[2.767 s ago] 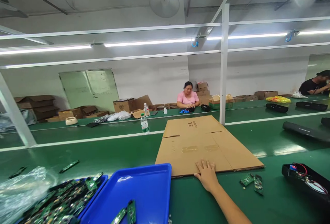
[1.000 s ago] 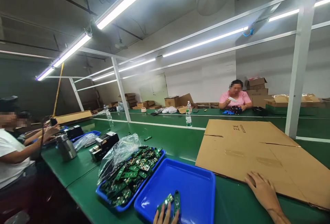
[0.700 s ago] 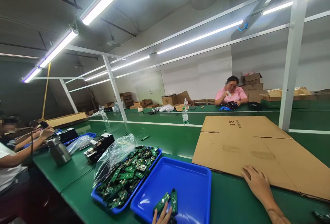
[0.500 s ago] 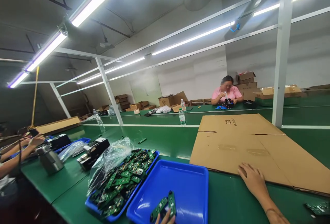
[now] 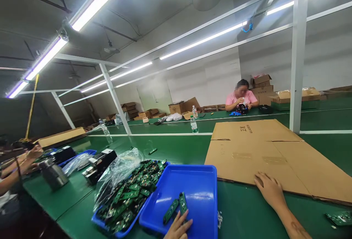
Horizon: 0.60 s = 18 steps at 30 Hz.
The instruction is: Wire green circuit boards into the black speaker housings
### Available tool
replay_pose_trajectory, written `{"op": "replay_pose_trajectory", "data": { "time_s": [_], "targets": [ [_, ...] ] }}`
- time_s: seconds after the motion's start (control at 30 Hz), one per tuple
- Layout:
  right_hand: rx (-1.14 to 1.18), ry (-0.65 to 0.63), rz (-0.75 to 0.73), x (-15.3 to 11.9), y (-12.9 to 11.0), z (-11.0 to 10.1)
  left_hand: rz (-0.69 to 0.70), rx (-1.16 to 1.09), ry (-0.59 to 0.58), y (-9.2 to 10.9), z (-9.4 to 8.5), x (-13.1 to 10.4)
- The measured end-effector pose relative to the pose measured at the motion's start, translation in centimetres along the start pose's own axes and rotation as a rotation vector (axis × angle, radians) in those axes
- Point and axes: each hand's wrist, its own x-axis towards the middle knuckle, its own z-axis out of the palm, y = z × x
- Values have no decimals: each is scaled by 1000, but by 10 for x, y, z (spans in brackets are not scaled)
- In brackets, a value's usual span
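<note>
My left hand [image 5: 179, 227] reaches into a blue tray [image 5: 200, 184] from its near side. Its fingers are stretched and apart, with the fingertips at two narrow green circuit boards [image 5: 171, 210] lying in the tray. Whether they press on the boards or on the tray floor I cannot tell. My right hand [image 5: 270, 190] lies flat and open on the near edge of a flattened cardboard box [image 5: 253, 154], holding nothing. Left of the tray, a second blue tray [image 5: 117, 234] is heaped with circuit boards [image 5: 132, 191], partly under a clear plastic bag [image 5: 119, 167].
Small white bits [image 5: 219, 219] lie right of the tray. Another board [image 5: 339, 218] rests at the far right. Beyond stand a water bottle [image 5: 194, 124] and a white post [image 5: 298, 55]. A metal jug [image 5: 52, 173] and a co-worker's arms [image 5: 20, 165] are at left; another person [image 5: 242, 98] sits opposite.
The blue tray has shifted away from me, and my left hand has moved forward with it. White bits now show beside the tray. My right hand stays on the cardboard.
</note>
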Motion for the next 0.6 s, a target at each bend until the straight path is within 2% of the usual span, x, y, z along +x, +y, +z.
{"op": "replay_pose_trajectory", "data": {
  "time_s": [0.1, 0.3, 0.37, 0.53, 0.6],
  "targets": [
    [-4, 9, -12, -1, 1, -1, -9, 20, -47, 5, -2, 9],
    [-27, 8, -14, -1, 2, -2, -206, 105, -16, 15, -24, 16],
    [-28, 2, -10, -1, 3, -2, -362, 103, 3, 17, -32, 13],
    [-22, -17, 5, 1, 7, 2, -999, -99, -53, 19, -43, 1],
    [-24, -21, 10, 2, 10, 4, -1154, -105, -47, 20, -44, -1]
  ]
}}
